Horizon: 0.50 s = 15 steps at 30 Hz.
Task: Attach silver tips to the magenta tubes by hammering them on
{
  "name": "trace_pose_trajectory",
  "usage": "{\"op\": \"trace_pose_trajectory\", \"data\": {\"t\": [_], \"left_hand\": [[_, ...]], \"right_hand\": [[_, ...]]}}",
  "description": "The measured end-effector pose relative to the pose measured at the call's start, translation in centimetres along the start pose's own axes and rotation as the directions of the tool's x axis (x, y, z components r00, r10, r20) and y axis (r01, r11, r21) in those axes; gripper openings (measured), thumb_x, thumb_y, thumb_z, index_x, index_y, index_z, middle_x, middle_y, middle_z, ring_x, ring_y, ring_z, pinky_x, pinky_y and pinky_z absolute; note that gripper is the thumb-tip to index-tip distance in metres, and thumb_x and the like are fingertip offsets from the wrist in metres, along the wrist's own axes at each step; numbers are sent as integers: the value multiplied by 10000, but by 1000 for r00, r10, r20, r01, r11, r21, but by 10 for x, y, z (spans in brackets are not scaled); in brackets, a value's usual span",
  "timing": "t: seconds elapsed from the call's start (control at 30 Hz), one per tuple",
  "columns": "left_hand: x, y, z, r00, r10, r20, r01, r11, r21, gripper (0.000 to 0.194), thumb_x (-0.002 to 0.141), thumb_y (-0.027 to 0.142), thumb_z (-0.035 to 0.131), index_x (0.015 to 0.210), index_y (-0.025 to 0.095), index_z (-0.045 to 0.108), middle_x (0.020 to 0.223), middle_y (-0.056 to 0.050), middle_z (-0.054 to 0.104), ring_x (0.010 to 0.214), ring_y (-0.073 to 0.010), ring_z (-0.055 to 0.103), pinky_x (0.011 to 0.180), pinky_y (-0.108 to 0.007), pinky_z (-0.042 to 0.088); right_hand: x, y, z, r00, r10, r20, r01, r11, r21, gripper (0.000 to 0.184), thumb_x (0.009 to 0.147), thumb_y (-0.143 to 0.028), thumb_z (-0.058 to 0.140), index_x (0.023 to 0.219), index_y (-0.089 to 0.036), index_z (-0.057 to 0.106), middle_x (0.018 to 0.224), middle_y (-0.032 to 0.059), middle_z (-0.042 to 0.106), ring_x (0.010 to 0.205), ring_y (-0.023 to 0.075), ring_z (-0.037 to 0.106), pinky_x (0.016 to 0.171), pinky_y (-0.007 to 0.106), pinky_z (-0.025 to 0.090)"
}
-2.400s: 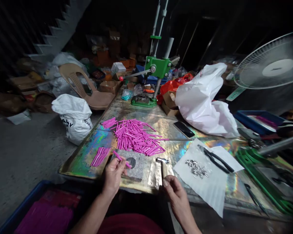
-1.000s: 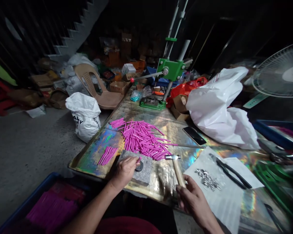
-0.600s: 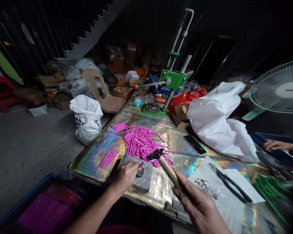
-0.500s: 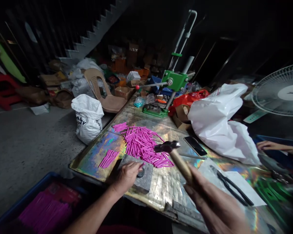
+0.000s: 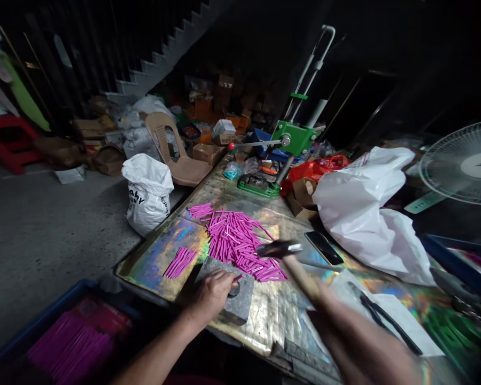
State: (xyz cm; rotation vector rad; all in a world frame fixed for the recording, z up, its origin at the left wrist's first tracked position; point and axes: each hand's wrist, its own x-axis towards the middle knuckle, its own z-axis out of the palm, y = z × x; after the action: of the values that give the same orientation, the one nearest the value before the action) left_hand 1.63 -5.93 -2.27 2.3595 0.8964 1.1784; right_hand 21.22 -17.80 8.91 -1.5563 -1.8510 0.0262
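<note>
My left hand rests on a grey stone block at the table's near edge. Its fingers are closed on a pink stick, of which only one end shows, over a dark round piece on the block. Wrapped round the wooden handle of a hammer, my right hand is raised to the right of the block and smeared by motion. The hammer head is up in the air, apart from the block. Just beyond lies a heap of pink sticks, with a smaller bunch to its left.
Pliers lie on white paper at right, near a phone. Farther back stand a green hand press, a white plastic bag and a fan. A blue crate with pink sticks sits low at left.
The view has shifted slightly, moving the scene right and down. The hammer and my right hand are more blurred. Another person's hand at the right edge has gone from view. My left hand stays at the block.
</note>
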Motion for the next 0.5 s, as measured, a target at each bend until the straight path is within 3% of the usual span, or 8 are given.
{"op": "trace_pose_trajectory", "data": {"t": [0.1, 0.17, 0.23, 0.3, 0.4, 0.5], "left_hand": [[-1, -2, 4, 1000, 23, 0, -23, 997, 72, 237, 793, 69, 426, 620, 151, 565, 553, -22, 568, 554, -138, 524, 514, -224, 395], [-1, -1, 6, 1000, 13, 14, -14, 996, 88, 247, 790, 70, 434, 584, 153, 542, 544, -16, 560, 548, -131, 521, 519, -219, 399], [-1, 1, 6, 1000, -22, 19, 20, 998, 67, 246, 784, 70, 433, 577, 158, 533, 554, -12, 560, 556, -125, 523, 527, -211, 401], [-2, 3, 4, 996, -87, 1, 87, 996, 15, 222, 779, 77, 429, 605, 161, 538, 578, -10, 566, 566, -117, 527, 530, -200, 398], [-3, 1, -8, 968, -248, -36, 247, 968, -38, 196, 776, 104, 421, 632, 165, 539, 587, 4, 557, 562, -103, 515, 536, -188, 383], [-6, -12, -28, 901, -431, -48, 432, 901, 22, 215, 782, 158, 413, 603, 171, 530, 535, 31, 510, 517, -92, 468, 511, -181, 352]], "right_hand": [[1, -1, 8, 980, -81, 184, 85, 996, -17, 376, 809, -232, 467, 1179, -200, 530, 765, 80, 704, 678, 169, 671, 558, 177, 514], [1, 1, 9, 974, -51, 220, 59, 998, -29, 385, 801, -229, 473, 1182, -200, 528, 842, 89, 708, 771, 187, 668, 599, 183, 517], [-3, 7, 10, 975, 57, 214, -58, 998, -4, 371, 779, -282, 495, 1134, -203, 572, 927, 84, 699, 841, 207, 654, 630, 190, 519], [-13, 19, 18, 949, 239, 205, -251, 967, 34, 376, 752, -344, 508, 1076, -187, 616, 985, 78, 681, 899, 229, 631, 676, 208, 516], [-40, 47, 41, 822, 548, 153, -565, 819, 103, 423, 687, -411, 553, 1016, -163, 652, 1000, 72, 673, 964, 267, 594, 752, 259, 500], [-71, 75, 67, 682, 719, 133, -728, 650, 220, 478, 616, -461, 596, 981, -159, 661, 922, 60, 699, 887, 278, 624, 687, 266, 520]]}}
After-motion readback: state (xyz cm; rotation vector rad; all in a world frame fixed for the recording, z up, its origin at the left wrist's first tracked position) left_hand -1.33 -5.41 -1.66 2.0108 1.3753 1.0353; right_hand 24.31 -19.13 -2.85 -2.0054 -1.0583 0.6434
